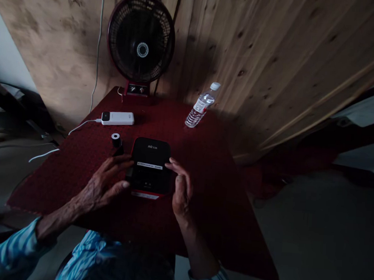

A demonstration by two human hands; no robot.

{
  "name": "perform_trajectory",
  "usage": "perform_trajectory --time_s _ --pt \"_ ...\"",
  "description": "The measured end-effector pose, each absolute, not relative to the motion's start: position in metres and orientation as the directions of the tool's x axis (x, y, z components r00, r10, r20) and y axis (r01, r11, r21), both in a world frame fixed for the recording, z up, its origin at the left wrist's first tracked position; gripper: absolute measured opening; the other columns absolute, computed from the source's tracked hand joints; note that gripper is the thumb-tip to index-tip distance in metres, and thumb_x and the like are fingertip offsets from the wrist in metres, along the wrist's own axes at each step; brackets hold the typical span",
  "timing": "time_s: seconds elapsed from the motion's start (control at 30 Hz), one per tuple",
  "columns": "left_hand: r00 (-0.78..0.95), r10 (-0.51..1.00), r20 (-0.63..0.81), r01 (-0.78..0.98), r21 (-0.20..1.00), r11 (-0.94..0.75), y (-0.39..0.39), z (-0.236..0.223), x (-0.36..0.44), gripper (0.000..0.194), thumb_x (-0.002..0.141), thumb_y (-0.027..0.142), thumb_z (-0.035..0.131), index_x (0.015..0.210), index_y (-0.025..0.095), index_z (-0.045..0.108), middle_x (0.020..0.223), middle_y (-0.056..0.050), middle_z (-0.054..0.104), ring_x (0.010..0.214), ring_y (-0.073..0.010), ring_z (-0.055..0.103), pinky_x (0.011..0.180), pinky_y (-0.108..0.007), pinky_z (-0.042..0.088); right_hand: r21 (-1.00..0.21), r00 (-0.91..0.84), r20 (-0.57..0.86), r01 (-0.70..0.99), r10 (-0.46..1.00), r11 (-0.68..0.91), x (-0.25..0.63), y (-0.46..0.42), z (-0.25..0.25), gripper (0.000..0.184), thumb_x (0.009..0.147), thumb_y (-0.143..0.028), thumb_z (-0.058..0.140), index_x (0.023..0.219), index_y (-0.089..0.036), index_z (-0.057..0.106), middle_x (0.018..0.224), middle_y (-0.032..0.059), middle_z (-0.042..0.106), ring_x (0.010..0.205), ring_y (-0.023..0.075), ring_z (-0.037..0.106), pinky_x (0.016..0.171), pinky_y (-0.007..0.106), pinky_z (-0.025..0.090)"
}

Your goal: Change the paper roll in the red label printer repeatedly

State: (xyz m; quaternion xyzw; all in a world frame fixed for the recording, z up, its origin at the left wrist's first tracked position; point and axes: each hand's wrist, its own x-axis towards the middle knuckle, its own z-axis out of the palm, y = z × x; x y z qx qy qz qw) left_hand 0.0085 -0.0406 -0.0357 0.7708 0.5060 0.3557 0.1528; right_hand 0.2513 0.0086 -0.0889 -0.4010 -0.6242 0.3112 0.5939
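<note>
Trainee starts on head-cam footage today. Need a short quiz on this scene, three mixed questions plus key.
1. Multiple choice: what lies between the left hand and the right hand?
A) a bowl
B) a black device
C) a keyboard

2. True or false: the clear bottle on the table stands uncapped.

3. Fill in: at the far end of the table, by the wooden wall, stands a ____.

Key:
1. B
2. False; its white cap is on.
3. fan
</note>
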Motion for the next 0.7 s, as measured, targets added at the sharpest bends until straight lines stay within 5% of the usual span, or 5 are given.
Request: perform_trajectory --time_s 0.07,0.17,0.33,0.7 --pt "0.07 0.967 0.243 0.523 0.817 -0.243 -0.038 -0.032 0.011 0.046 0.099 0.048 0.046 0.134 0.021 0.056 0.139 -0.012 0.06 0.128 -0.0283 0.057 0.102 -0.04 0.048 -0.905 0.137 0.425 0.102 0.895 0.414 0.25 0.01 -0.092 0.039 0.102 -0.046 0.033 0.123 -0.026 0.059 0.127 0.0077 0.068 0.127 0.0227 0.059 0.111 0.047 0.042" --pt "-0.057 0.998 -0.023 0.314 0.949 0.039 -0.029 -0.025 0.017 0.055 0.088 0.048 0.06 0.133 0.017 0.056 0.126 -0.012 0.068 0.115 -0.0309 0.064 0.093 -0.04 0.053 -0.947 0.232 0.317 0.13 0.92 0.294 0.246 0.013 -0.099 0.046 0.1 -0.054 0.033 0.128 -0.025 0.057 0.136 0.008 0.062 0.131 0.0238 0.054 0.112 0.047 0.04" --pt "-0.03 0.979 -0.202 0.209 0.956 0.203 -0.016 -0.02 0.018 0.063 0.076 0.044 0.07 0.132 0.019 0.057 0.104 -0.006 0.073 0.103 -0.0306 0.067 0.084 -0.038 0.053 -0.984 0.197 0.176 0.065 0.964 0.167 0.237 0.014 -0.112 0.049 0.097 -0.057 0.037 0.123 -0.023 0.061 0.124 0.0081 0.067 0.116 0.0254 0.061 0.098 0.045 0.048" --pt "0.076 0.959 -0.274 0.1 0.959 0.266 -0.015 -0.025 0.011 0.067 0.079 0.043 0.072 0.142 0.03 0.053 0.133 -0.006 0.066 0.123 -0.0347 0.059 0.1 -0.043 0.049 -0.982 0.097 0.18 0.073 0.979 0.173 0.237 0.016 -0.112 0.04 0.098 -0.051 0.039 0.116 -0.025 0.065 0.105 0.0051 0.07 0.096 0.0226 0.064 0.082 0.038 0.053"
